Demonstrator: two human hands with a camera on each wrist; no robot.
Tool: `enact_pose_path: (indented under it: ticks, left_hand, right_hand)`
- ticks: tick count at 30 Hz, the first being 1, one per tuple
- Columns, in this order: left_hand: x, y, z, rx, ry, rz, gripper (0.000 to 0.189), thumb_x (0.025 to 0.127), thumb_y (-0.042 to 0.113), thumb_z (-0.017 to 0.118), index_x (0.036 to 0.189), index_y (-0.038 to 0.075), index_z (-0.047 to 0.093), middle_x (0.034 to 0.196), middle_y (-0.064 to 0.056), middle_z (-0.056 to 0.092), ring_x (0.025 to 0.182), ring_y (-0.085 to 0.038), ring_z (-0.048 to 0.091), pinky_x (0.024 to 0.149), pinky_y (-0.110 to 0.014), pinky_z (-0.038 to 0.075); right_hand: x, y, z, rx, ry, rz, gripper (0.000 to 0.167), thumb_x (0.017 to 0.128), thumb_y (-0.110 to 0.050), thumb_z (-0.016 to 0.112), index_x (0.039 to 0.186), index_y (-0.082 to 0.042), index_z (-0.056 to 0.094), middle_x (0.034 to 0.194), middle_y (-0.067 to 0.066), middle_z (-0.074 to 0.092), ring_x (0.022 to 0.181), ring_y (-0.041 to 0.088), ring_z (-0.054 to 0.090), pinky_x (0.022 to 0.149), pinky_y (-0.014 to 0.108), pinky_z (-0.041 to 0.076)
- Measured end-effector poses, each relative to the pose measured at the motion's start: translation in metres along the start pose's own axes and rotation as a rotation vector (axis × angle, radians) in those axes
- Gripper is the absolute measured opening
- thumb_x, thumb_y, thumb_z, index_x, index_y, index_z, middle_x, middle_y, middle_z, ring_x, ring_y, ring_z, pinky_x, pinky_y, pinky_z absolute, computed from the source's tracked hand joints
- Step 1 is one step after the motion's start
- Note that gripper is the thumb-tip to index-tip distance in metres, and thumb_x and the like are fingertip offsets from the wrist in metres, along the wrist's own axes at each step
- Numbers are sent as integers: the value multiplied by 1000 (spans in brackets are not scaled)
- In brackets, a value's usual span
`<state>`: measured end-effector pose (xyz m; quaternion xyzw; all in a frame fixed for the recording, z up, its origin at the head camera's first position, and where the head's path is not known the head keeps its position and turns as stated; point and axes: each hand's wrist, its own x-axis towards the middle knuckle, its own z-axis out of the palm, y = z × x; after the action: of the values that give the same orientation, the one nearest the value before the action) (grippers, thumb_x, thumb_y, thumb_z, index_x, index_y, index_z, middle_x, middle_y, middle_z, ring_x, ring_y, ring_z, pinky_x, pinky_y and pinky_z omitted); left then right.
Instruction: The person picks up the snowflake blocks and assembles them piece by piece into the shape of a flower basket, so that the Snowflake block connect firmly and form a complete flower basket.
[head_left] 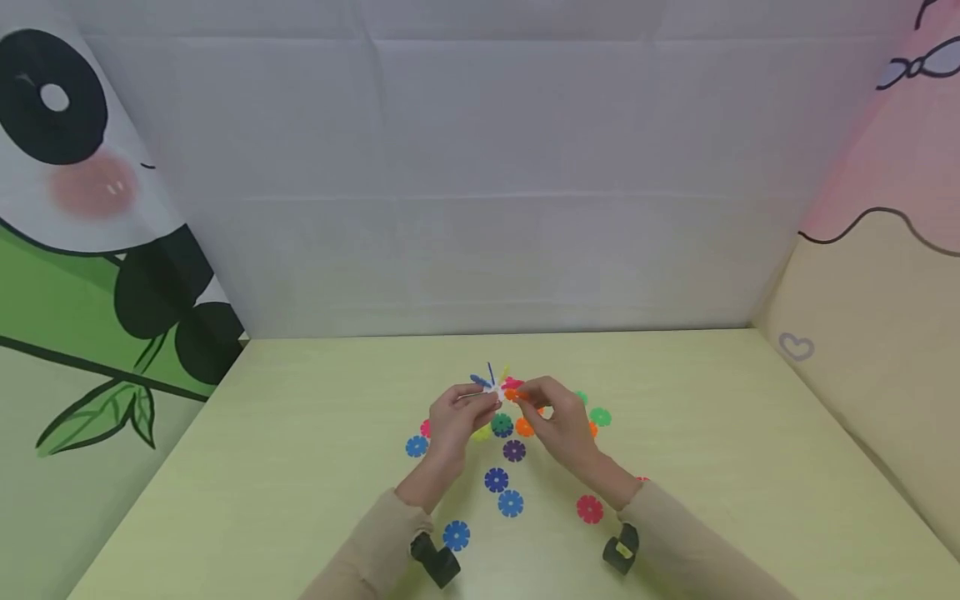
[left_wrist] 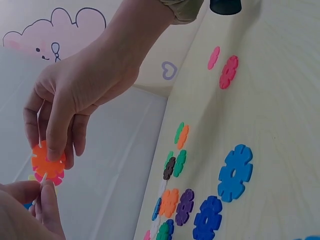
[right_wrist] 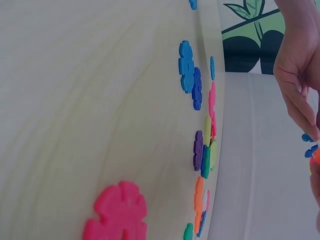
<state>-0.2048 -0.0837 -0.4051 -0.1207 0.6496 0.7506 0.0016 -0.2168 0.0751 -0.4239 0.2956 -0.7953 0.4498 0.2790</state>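
Observation:
Above the table, my left hand (head_left: 450, 423) pinches a white notched disc (head_left: 495, 389), seen edge-on in the left wrist view. Fanned out around that white piece are blue (head_left: 480, 381), yellow and pink discs joined into a cluster. Between thumb and fingers, my right hand (head_left: 564, 423) pinches an orange flower-shaped disc (left_wrist: 47, 159) against the cluster's near right side. Whether its slot has entered the white one cannot be seen. In the right wrist view, both hands are partly cut off at the right edge.
Loose notched discs lie below the hands: purple (head_left: 513, 451), dark blue (head_left: 496, 480), blue (head_left: 511, 503), and a green one (head_left: 501, 423) overlapping another. A pink disc (head_left: 590, 509) lies near the right forearm. White fabric (head_left: 495, 183) rises behind the table (head_left: 315, 467); printed panels flank it.

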Motion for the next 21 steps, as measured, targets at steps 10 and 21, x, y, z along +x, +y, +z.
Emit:
enact_pose_path:
  ticks: [10,21]
  left_hand:
    - [0,-3,6,-50,45,27,30,91,8,69,117,-4,61,96,-9,76,86,-13,75,76,-18,59]
    - [-3,-8,15,-78,88,57,29,89,6,71,114,-5,62,99,-13,75,86,-14,75,74,-19,59]
  right_hand:
    - [1,0,6,52,67,-7,19,77,14,74,88,2,64,81,14,70,73,25,72,69,22,60]
    - [4,-2,3,99,81,17,17,79,13,72,88,3,63,82,17,71,75,30,73,69,26,61]
